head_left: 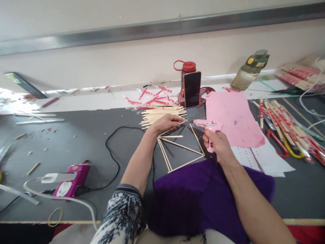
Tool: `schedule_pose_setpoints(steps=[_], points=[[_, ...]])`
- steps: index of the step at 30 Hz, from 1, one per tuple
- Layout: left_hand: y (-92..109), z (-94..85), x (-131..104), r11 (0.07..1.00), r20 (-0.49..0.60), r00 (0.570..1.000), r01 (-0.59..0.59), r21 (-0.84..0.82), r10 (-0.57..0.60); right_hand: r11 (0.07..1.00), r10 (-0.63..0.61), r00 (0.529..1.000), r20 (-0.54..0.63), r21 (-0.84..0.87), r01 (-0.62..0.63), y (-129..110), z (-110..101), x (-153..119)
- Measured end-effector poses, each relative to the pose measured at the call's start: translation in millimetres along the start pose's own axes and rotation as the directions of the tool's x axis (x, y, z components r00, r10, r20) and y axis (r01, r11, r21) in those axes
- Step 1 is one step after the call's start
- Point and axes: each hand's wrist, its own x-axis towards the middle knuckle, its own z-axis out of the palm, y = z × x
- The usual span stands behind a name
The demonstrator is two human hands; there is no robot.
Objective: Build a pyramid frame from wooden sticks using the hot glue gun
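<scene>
My right hand point(217, 144) is wrapped round the handle of a pink glue gun point(207, 124), its nozzle pointing left. The nozzle tip meets the end of a thin wooden stick near the fingertips of my left hand point(169, 122). Those fingers are pinched on that stick, part of a frame of joined sticks point(186, 146) standing on the dark table. Behind my left hand lies a pile of loose wooden sticks point(162, 113). A purple cloth point(188, 193) spreads in front of the frame, below both forearms.
Beyond the frame stand a phone point(192, 89) and a red-capped bottle point(189, 66). Pink paper point(233, 118), scissors point(278, 145) and wrapped sticks point(291, 125) lie right. A magenta power strip point(72, 179) sits left, with a black cable point(108, 149) curving towards my left arm.
</scene>
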Motion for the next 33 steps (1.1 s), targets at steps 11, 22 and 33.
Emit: schedule_pose_setpoints(steps=[11,22,33], points=[[-0.1,0.1,0.4,1.000,-0.013,1.000,0.012,-0.024,-0.012,0.993,0.037,0.999,0.025,0.110,-0.039,-3.1,-2.3,2.5],[-0.5,-1.4,0.7,0.998,-0.018,0.999,0.044,-0.033,-0.044,0.959,0.055,0.998,-0.001,0.277,-0.053,2.6,-3.4,8.5],[0.4,-0.1,0.9,0.997,-0.022,0.997,0.069,-0.041,-0.070,0.959,0.063,0.998,0.024,0.274,-0.067,2.3,-4.5,8.5]])
